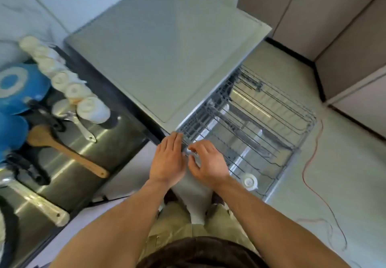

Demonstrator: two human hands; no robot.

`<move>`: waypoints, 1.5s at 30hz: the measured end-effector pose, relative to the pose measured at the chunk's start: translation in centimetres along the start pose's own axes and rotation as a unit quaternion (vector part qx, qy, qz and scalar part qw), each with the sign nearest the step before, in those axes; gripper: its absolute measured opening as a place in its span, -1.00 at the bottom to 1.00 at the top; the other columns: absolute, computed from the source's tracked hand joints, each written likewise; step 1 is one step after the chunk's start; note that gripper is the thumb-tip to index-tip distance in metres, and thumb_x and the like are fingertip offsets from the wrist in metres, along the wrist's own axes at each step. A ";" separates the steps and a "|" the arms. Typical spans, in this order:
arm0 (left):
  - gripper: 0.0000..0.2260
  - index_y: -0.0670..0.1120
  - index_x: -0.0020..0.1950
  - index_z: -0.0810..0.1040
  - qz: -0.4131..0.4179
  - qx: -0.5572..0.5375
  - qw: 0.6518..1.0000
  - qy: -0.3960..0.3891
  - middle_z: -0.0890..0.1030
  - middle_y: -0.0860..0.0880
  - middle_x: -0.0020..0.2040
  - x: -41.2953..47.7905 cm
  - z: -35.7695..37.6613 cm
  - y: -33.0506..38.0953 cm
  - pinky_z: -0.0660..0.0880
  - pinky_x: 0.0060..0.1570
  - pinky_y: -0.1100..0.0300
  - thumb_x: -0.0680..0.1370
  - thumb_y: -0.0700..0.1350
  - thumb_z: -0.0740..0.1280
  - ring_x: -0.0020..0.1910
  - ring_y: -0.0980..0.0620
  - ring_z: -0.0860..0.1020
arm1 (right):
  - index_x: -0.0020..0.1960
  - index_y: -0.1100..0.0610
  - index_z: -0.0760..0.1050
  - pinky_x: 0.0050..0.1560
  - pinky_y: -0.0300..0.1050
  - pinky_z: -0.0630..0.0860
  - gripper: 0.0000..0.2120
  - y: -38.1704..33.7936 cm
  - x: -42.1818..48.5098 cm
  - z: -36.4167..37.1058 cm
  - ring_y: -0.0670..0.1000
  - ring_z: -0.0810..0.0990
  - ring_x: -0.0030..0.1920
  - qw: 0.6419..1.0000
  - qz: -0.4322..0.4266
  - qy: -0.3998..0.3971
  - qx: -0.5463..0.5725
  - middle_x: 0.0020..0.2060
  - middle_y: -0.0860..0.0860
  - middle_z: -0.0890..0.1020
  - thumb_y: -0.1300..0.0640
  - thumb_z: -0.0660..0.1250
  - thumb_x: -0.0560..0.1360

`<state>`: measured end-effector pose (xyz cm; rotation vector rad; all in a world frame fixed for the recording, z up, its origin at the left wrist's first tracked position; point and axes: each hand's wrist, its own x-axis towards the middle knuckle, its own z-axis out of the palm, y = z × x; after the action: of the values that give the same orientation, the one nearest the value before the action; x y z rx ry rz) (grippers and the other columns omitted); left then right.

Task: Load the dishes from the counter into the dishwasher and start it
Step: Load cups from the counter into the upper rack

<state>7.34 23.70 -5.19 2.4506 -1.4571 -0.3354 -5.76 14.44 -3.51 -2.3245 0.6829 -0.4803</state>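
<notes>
Our left hand lies flat at the front corner of the rack. Our right hand pinches a shiny piece there. Pulled unevenly, the rack could jam. The cups stand on the counter, close-packed and easily knocked.

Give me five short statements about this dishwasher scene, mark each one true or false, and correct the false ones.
1. The rack is pulled out of the dishwasher. True.
2. The white cups already sit in the rack. False: they stand in a row on the counter.
3. A wooden spatula lies on the counter. True.
4. The left hand grips one of the blue bowls. False: it lies flat with straight fingers at the rack's near corner, and the bowls are on the counter.
5. A red cable runs across the floor. True.
</notes>
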 end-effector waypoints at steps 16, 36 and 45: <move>-0.40 -0.17 0.60 0.18 -0.104 0.070 0.992 0.008 0.31 -0.21 0.53 -1.7 -8.4 -14.5 0.19 0.50 -0.06 0.64 0.13 0.12 0.50 -0.19 0.24 | 0.45 0.05 0.25 0.29 -0.07 0.44 -0.29 -16.4 18.7 13.1 0.03 0.37 0.34 0.996 -0.038 -0.075 -0.006 0.35 0.02 0.40 -0.11 0.50 0.43; -0.55 -0.14 0.44 0.37 -0.003 0.077 0.995 0.061 0.43 -0.12 0.39 -0.7 -7.8 -11.2 0.28 0.45 -0.05 0.62 0.05 0.12 0.40 -0.09 0.37 | 0.50 0.05 0.23 0.23 -0.14 0.51 -0.19 -11.6 13.8 6.9 -0.02 0.39 0.32 0.997 0.037 0.059 0.039 0.33 -0.05 0.32 0.03 0.54 0.35; -0.44 -0.19 0.56 0.17 0.191 0.070 0.979 0.001 0.06 -0.18 0.62 2.8 -2.1 1.9 -0.10 0.56 -0.24 0.63 0.04 0.20 0.61 -0.17 0.03 | 0.34 0.16 0.35 0.10 -0.13 0.55 -0.20 0.4 -1.2 -2.9 0.02 0.51 0.14 0.944 0.235 0.231 0.022 0.21 -0.04 0.39 0.01 0.66 0.25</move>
<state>7.74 20.59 -2.73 2.1969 -1.9623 -0.1522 -8.33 13.48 -1.93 -1.9179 1.3918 -0.8096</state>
